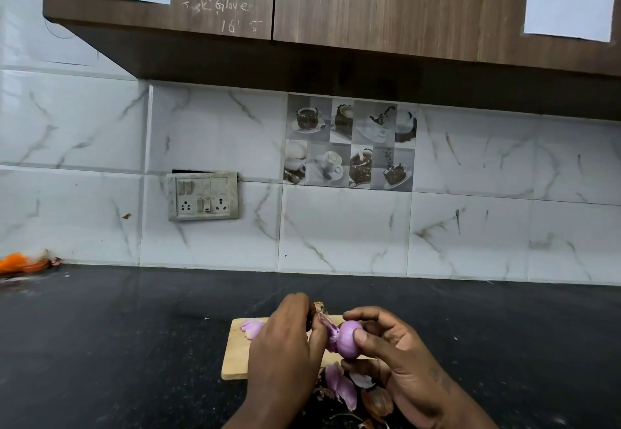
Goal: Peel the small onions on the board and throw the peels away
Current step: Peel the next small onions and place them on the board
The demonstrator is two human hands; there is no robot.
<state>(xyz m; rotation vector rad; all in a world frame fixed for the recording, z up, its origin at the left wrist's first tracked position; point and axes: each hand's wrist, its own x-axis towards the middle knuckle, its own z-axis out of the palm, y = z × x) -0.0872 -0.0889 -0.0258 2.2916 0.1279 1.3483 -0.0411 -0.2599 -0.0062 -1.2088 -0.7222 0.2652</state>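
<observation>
The person stands at a black tabletop (134, 344) with both hands raised just above a small wooden cutting board (235, 354). The right hand (396, 354) grips a small onion (349, 339), purple and glossy, with the thumb pressed on its near side and the fingers curled round the far side. The left hand (285, 344) is closed with its fingertips pinching a strip of peel (327, 328) that is still joined to the onion's left end; the dry brown tip of the skin sticks up behind the fingers. The onion is held over the right part of the board, not resting on it. On the far left corner of the board lie a few pale purple onion pieces (252, 328), partly hidden by the left hand. Loose peels (341, 385) lie in a heap on the tabletop just in front of the board, purple ones and a brown papery one (378, 401), below the right hand. Behind, the wall is white marbled tile, with a switch panel (203, 197) and a decorative tile (349, 143) showing cups. A brown wooden cabinet (336, 18) hangs overhead with chalk scribbles on its doors. Something orange (16, 262), blurred, sits at the far left edge of the tabletop against the wall.
</observation>
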